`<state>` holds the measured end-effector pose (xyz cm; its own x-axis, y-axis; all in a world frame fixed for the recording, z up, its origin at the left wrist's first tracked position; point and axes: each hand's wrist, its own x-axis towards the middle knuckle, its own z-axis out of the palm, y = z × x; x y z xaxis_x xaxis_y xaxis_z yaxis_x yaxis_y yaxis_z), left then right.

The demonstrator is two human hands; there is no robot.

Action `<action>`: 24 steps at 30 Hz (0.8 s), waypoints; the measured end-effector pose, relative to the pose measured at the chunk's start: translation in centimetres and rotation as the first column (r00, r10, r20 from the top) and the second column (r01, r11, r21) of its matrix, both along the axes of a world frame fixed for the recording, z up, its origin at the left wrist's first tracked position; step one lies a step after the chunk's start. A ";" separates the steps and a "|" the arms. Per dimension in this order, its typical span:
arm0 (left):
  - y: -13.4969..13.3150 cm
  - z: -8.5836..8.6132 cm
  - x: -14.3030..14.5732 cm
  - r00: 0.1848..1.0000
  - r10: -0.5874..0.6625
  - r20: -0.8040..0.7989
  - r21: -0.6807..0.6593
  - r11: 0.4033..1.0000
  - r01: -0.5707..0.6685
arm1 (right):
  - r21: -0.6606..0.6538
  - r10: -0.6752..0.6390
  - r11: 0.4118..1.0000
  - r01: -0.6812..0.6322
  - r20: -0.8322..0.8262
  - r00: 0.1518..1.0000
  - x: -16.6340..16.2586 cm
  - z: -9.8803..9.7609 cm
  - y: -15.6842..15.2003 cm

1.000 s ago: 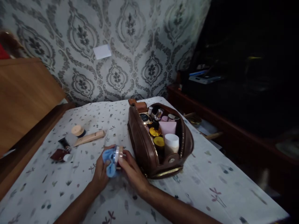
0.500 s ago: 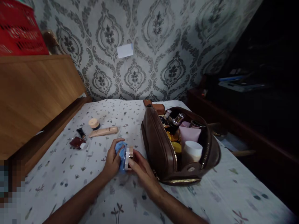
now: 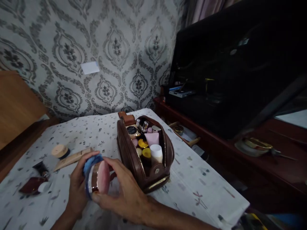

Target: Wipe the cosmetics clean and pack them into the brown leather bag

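Two bare hands grip a round cosmetic jar above the near part of a tabletop (image 3: 192,191) spread with white printed cloth. The left hand (image 3: 78,187) presses a crumpled blue cloth (image 3: 91,162) against the jar's base; the right hand's (image 3: 126,188) fingers curl around its other side. The jar (image 3: 95,179) is tilted sideways, with a shiny rose-gold band and a smooth pink disc-shaped top. Just beyond the right hand stands an unzipped brown leather-look toiletry bag (image 3: 128,150), its brass zip teeth parted around a white-capped bottle (image 3: 156,155), a pale pink tube (image 3: 153,139) and yellow-lidded jars (image 3: 146,153). To the left lie a flat beige tube (image 3: 70,160), partly hidden by the left hand, a squat tan-lidded pot (image 3: 59,150), a small black tube (image 3: 40,168) and a dark red bottle (image 3: 30,185) with a white cap.
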<state>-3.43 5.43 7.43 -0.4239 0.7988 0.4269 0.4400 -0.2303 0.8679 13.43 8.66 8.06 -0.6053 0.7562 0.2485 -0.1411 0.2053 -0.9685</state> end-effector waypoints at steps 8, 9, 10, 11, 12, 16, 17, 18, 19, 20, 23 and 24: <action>2.7 4.0 1.7 0.928 -0.155 -0.340 0.173 0.959 0.223 | -0.092 -0.036 0.995 0.024 -0.136 0.990 3.0 3.7 0.0; 3.0 4.3 1.8 0.901 -0.172 -0.398 0.168 0.952 0.256 | -0.120 -0.044 0.992 0.027 -0.143 0.989 3.4 4.0 0.0; 3.3 4.6 1.9 0.874 -0.186 -0.449 0.156 0.947 0.282 | -0.149 -0.050 0.988 0.028 -0.140 0.989 3.8 4.3 0.1; 3.6 4.9 2.1 0.845 -0.198 -0.497 0.138 0.943 0.302 | -0.175 -0.052 0.984 0.027 -0.142 0.989 4.2 4.7 0.3; 3.9 5.1 2.3 0.810 -0.214 -0.545 0.116 0.938 0.326 | -0.195 -0.052 0.981 0.022 -0.152 0.987 4.6 5.1 0.6; 4.9 5.3 3.0 0.601 -0.212 -0.771 0.038 0.926 0.376 | -0.107 -0.091 0.992 0.070 -0.215 0.972 6.3 7.4 3.5; 5.1 5.2 3.1 0.540 -0.187 -0.821 0.028 0.931 0.364 | -0.055 -0.128 0.991 0.120 -0.185 0.974 6.6 7.8 4.6; 5.2 5.1 3.2 0.481 -0.169 -0.860 0.015 0.935 0.355 | -0.023 -0.166 0.986 0.164 -0.128 0.978 6.9 8.1 5.7; 5.2 4.9 3.2 0.428 -0.166 -0.888 -0.005 0.935 0.354 | 0.013 -0.196 0.980 0.197 -0.064 0.979 7.1 8.3 6.9; 5.2 4.8 3.2 0.383 -0.175 -0.907 -0.027 0.932 0.361 | 0.064 -0.231 0.971 0.230 -0.003 0.973 7.2 8.4 8.0; 4.9 4.4 3.1 0.289 -0.186 -0.939 -0.065 0.922 0.381 | 0.337 -0.383 0.891 0.306 0.193 0.903 7.1 8.3 10.8; 4.8 4.4 3.1 0.270 -0.173 -0.947 -0.059 0.922 0.382 | 0.444 -0.433 0.849 0.286 0.273 0.859 7.0 8.2 11.5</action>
<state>-0.37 10.20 11.82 0.5680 0.6620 0.4890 0.7978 -0.5888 -0.1297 20.43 20.14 16.29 -0.4091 0.8283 0.3828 0.3482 0.5295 -0.7736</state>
